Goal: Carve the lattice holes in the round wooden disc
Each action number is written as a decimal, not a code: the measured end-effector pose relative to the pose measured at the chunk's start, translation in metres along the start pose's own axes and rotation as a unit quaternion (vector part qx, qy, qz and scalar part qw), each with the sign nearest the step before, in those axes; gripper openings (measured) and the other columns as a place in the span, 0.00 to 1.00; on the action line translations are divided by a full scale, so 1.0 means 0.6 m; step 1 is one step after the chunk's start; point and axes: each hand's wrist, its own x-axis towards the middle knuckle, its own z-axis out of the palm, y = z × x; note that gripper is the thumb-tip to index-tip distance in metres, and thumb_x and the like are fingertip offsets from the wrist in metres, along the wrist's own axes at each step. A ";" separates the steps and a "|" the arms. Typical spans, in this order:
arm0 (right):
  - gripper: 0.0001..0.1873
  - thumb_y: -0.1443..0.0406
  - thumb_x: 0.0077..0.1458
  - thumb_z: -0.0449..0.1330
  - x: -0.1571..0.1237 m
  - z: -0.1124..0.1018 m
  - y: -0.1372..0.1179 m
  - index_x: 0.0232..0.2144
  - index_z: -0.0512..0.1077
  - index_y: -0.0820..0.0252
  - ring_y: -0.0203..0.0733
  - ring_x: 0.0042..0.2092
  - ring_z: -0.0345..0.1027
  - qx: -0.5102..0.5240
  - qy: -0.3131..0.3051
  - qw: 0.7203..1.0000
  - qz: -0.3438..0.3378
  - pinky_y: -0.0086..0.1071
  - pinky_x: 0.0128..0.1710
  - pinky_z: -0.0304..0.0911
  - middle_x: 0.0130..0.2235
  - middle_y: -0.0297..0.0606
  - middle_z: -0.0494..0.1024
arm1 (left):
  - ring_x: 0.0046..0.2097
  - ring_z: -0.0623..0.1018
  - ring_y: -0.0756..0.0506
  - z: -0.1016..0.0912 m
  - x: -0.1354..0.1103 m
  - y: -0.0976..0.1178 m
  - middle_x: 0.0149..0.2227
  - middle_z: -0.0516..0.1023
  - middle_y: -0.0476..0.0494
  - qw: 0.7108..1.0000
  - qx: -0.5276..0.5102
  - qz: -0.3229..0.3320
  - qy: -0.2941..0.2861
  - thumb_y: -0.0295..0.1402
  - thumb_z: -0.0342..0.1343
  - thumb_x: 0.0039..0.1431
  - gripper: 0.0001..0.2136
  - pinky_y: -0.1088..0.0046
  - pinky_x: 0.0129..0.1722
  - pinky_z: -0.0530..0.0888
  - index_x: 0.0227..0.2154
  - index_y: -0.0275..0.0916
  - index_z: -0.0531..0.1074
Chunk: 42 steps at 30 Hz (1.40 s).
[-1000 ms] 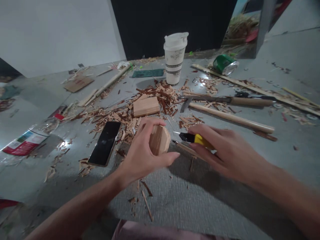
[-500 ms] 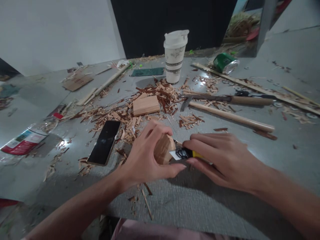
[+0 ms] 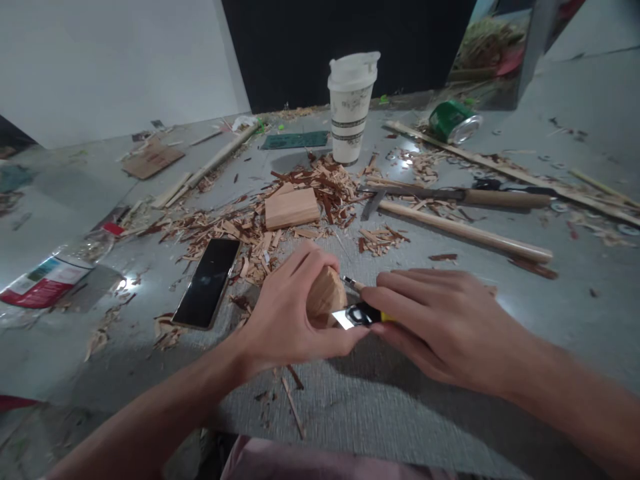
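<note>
My left hand (image 3: 293, 310) is wrapped round a light-coloured block of wood (image 3: 326, 293), whose carved face shows between fingers and thumb. In my right hand (image 3: 435, 317) is a black and yellow utility knife (image 3: 364, 313), gripped with its bright blade (image 3: 344, 319) against the lower part of the wood. The left thumb reaches toward the knife's front end. A thin metal-tipped tool (image 3: 353, 284) also sticks out from under the right fingers, above the knife; its far end is hidden.
Beyond my hands lie a wood block (image 3: 293, 208), shavings (image 3: 340, 190), a wooden handle (image 3: 465, 232) and a wood-handled file-like tool (image 3: 505, 198). A lidded paper cup (image 3: 353, 107) stands behind. A phone (image 3: 207, 283) and plastic bottle (image 3: 55, 273) are left; a green can (image 3: 453, 122) lies back right.
The knife blade has shifted slightly left and down against the wood. The wood has turned a little in my left hand, and the thin tool's tip shows more clearly.
</note>
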 end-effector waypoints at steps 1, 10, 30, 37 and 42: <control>0.12 0.61 0.76 0.52 0.000 0.000 0.000 0.41 0.71 0.59 0.41 0.31 0.64 0.001 -0.002 1.000 0.001 0.38 0.31 0.51 0.32 0.33 0.71 | 0.44 0.73 0.43 0.000 0.000 0.000 0.43 0.72 0.45 1.000 0.001 0.001 0.000 0.40 0.70 0.52 0.23 0.64 0.42 0.70 0.46 0.43 0.67; 0.11 0.63 0.74 0.52 0.000 -0.001 -0.006 0.40 0.72 0.60 0.42 0.30 0.65 -0.014 0.004 1.000 0.010 0.39 0.30 0.51 0.31 0.34 0.72 | 0.40 0.72 0.44 -0.001 0.001 0.000 0.41 0.72 0.48 1.000 0.012 0.024 0.005 0.42 0.70 0.55 0.21 0.66 0.39 0.69 0.45 0.44 0.66; 0.12 0.59 0.75 0.51 -0.011 -0.012 0.010 0.45 0.73 0.56 0.46 0.31 0.73 -0.142 0.072 0.971 0.176 0.39 0.29 0.52 0.38 0.42 0.83 | 0.41 0.73 0.44 0.000 -0.002 0.002 0.40 0.72 0.48 1.000 0.005 0.008 0.013 0.36 0.67 0.56 0.16 0.65 0.41 0.69 0.42 0.44 0.66; 0.08 0.61 0.73 0.53 -0.012 -0.020 0.031 0.45 0.71 0.54 0.44 0.31 0.70 -0.011 0.062 0.993 0.101 0.39 0.30 0.56 0.36 0.40 0.80 | 0.40 0.72 0.45 -0.004 0.001 0.000 0.40 0.71 0.50 1.000 -0.017 -0.014 0.006 0.43 0.72 0.49 0.24 0.65 0.38 0.67 0.43 0.44 0.67; 0.09 0.61 0.72 0.55 -0.007 -0.003 0.012 0.43 0.72 0.59 0.41 0.30 0.68 0.017 0.018 0.999 0.036 0.38 0.30 0.52 0.33 0.36 0.76 | 0.40 0.72 0.45 -0.005 0.000 -0.003 0.40 0.71 0.49 1.000 -0.005 -0.002 0.004 0.44 0.73 0.49 0.26 0.66 0.39 0.68 0.44 0.44 0.67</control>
